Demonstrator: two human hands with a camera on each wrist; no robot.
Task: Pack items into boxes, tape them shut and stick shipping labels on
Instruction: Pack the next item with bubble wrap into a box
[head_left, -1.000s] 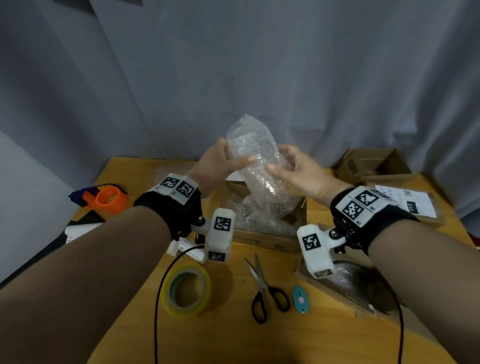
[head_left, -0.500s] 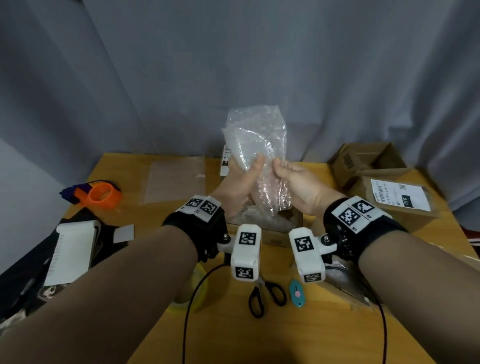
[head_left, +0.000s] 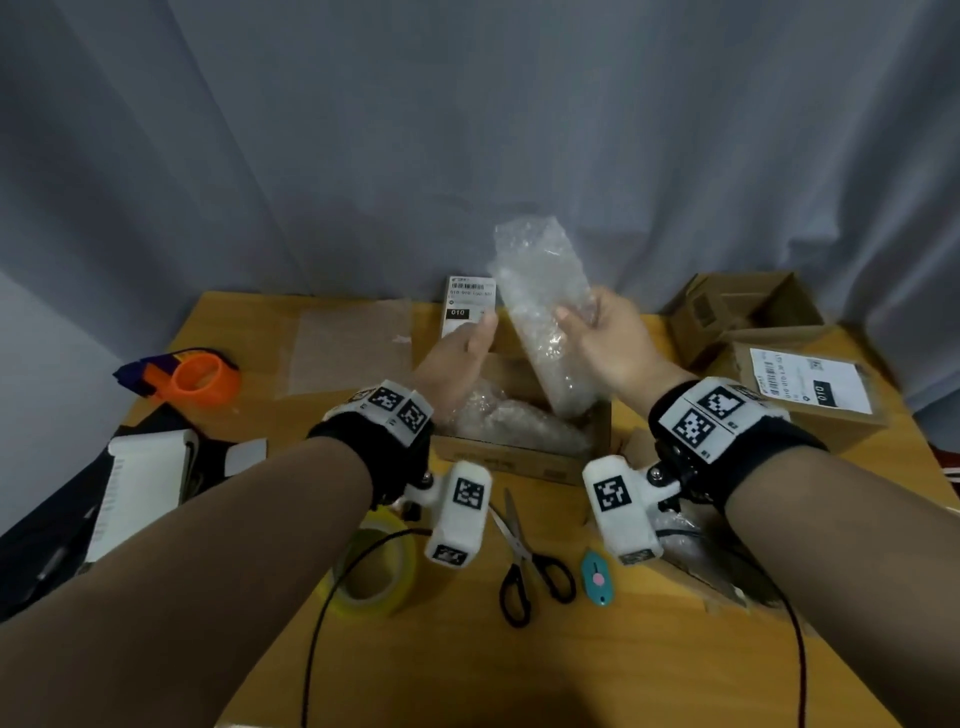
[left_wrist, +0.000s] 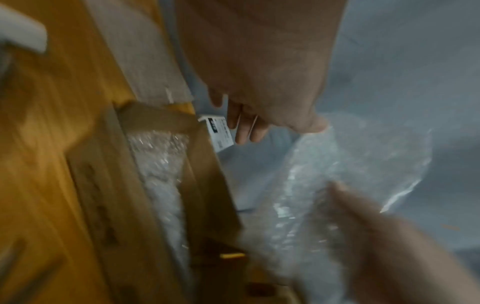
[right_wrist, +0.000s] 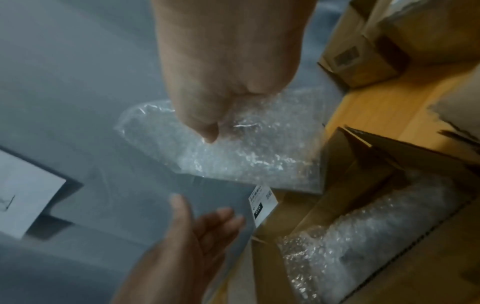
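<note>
On far box flap (head_left: 470, 306), label reads "010".

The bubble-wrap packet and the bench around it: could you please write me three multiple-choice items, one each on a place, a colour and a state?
1. Where do the scissors lie?
A. inside the open box
B. on the table, nearer the person than the open box
C. on the labelled box at right

2. What colour is the tape dispenser at the table's left?
A. orange
B. green
C. white

3. Which hand holds the bubble-wrap packet?
A. left only
B. both
C. right only

Answers: 1 B, they rest on wood in front of the open box. 2 A, its ring is orange. 3 C, the right hand grips it while the left hand is apart from it, fingers straight.
</note>
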